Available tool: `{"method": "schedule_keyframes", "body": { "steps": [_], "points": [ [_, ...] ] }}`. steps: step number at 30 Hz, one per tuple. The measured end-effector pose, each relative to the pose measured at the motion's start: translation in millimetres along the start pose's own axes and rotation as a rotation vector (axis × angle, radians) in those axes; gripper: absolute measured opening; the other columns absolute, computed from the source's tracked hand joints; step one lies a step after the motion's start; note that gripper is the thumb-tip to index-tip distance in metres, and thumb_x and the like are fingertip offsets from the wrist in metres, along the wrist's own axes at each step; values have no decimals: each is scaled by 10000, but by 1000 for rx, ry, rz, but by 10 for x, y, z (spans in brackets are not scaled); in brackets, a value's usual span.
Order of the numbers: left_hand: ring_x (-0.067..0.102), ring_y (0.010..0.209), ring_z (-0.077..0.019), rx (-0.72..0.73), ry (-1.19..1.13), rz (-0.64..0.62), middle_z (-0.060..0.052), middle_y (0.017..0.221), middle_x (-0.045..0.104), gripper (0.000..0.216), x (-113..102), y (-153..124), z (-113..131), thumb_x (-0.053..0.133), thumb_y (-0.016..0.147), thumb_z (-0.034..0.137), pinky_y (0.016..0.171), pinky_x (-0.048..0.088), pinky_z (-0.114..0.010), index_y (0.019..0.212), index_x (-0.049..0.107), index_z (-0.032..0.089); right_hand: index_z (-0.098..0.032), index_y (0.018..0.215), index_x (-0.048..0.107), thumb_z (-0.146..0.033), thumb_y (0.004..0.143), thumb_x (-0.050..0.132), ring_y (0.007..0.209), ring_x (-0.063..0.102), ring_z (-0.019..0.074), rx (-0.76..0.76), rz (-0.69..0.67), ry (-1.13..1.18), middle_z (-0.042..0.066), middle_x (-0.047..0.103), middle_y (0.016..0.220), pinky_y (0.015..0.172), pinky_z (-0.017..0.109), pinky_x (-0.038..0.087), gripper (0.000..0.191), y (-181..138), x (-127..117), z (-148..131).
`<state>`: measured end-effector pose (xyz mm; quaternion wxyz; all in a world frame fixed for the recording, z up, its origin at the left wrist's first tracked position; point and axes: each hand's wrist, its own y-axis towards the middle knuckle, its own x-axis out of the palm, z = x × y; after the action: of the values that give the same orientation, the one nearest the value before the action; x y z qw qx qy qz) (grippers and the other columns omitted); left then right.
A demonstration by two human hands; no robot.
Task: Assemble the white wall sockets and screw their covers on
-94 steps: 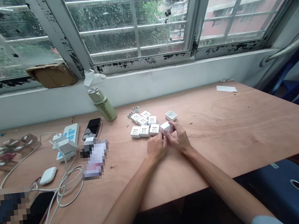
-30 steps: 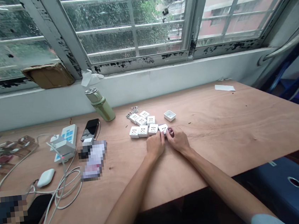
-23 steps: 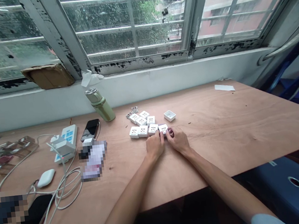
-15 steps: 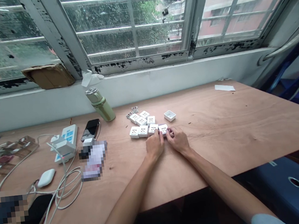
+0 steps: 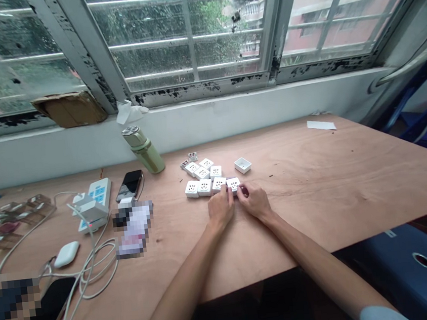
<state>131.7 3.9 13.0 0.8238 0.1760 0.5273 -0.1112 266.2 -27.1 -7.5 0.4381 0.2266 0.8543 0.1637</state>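
On plywood table [image 5: 328,204] below window, head feed only. My left hand [image 5: 221,207] half curled, fingertips [image 5: 222,189] on near edge of third front socket module [image 5: 218,184]. Right hand [image 5: 254,201] half curled, fingers [image 5: 243,191] against right side of end socket module [image 5: 233,184]; dark item at fingertips, too small to make out. Cannot tell if either hand grips. Other socket modules [image 5: 201,173] far left of hands; open white casing [image 5: 242,165] far right. Pixelated packet [image 5: 134,229] unreadable, left.
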Motion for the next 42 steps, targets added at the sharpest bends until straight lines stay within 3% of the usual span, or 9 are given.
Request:
{"method": "schedule_keyframes", "body": {
  "steps": [6,19,42],
  "points": [
    [692,804,-218,1,-6,6,-84,900,726,328,2,-2,1,270,1011,393,661,457,-268,1070,528,198,-193,1024,666,-276,888,492,877,621,218,-43,43,-36,89,686,974,741,305,478,236,5,7,10],
    [690,782,-223,6,-23,31,-79,880,721,299,19,-4,-15,294,1006,354,623,440,-269,1124,518,195,-181,964,709,-277,895,491,766,641,169,-15,8,3,63,722,911,677,241,467,248,0,-31,2],
    [691,806,-235,12,-20,34,-78,897,726,329,26,5,-25,296,1006,383,630,427,-277,1171,517,204,-176,928,709,-298,894,501,721,642,165,33,-22,-33,55,723,836,649,237,434,243,6,-20,-15]
  ]
}}
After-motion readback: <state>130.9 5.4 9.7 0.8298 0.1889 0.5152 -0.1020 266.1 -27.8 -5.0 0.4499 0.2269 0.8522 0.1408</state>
